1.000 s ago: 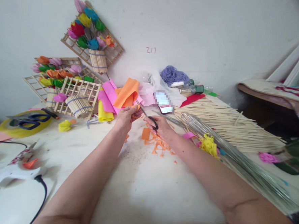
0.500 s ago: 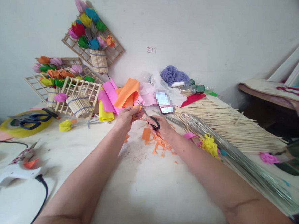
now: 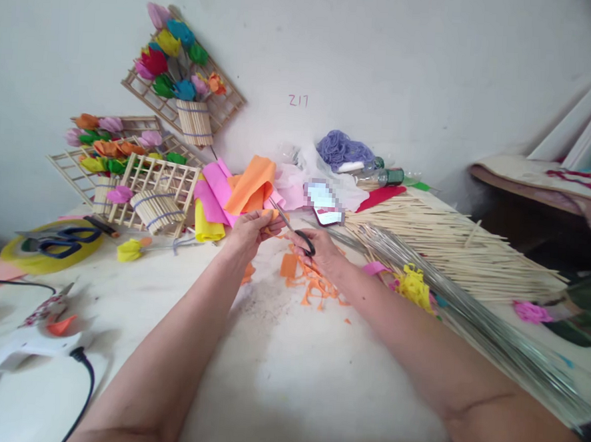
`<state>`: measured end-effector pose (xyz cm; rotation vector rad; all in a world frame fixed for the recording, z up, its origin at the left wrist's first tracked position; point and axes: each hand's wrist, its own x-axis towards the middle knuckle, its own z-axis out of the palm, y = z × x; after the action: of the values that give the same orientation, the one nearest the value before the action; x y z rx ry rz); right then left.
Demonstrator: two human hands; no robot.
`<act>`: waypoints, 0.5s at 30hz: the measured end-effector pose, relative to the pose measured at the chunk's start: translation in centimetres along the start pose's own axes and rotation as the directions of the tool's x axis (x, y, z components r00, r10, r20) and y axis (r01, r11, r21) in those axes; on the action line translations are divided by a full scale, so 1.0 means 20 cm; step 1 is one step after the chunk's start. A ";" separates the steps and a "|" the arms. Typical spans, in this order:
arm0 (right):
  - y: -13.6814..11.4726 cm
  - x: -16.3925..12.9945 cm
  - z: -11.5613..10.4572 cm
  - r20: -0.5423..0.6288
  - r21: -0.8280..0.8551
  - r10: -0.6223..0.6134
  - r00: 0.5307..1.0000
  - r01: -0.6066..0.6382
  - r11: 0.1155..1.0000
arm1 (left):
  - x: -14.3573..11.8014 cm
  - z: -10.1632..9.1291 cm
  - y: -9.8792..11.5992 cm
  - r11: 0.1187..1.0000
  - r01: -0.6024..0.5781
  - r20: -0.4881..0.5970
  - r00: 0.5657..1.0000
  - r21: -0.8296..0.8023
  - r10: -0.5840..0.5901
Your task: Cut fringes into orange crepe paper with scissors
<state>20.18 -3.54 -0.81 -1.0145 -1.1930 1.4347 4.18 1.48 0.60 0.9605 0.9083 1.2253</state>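
The left hand (image 3: 249,231) pinches a small orange paper piece (image 3: 270,214) above the white counter (image 3: 286,380), near its far edge; the right hand (image 3: 318,249), fingers closed through black-handled scissors (image 3: 291,225), is trimming it. Next cut likely needs the paper turned.

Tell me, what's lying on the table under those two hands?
Orange paper scraps lie under the right hand with its scissors. The left hand holds orange paper; anything beneath the hands themselves is hidden.
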 end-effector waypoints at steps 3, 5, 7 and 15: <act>0.01 0.01 0.00 0.023 -0.032 -0.013 1.000 0.013 0.999 | 0.00 -0.01 0.01 1.000 0.024 0.005 1.000 0.005 -0.024; 0.00 0.00 0.00 0.015 -0.032 -0.009 1.000 0.009 0.999 | 0.01 -0.03 0.01 1.000 0.029 0.024 0.999 0.011 -0.029; 0.00 0.00 0.00 0.001 -0.024 0.008 1.000 -0.008 1.000 | 0.02 -0.04 0.00 0.999 0.025 0.047 0.999 0.022 -0.026; -0.02 0.05 -0.04 -0.037 -0.008 -0.091 0.995 0.091 0.996 | 0.01 -0.06 0.01 0.996 -0.041 0.125 0.992 0.083 0.030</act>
<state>20.80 -2.30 -0.58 -0.9746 -1.2020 1.3364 2.97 1.78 0.28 1.1129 0.8537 1.1507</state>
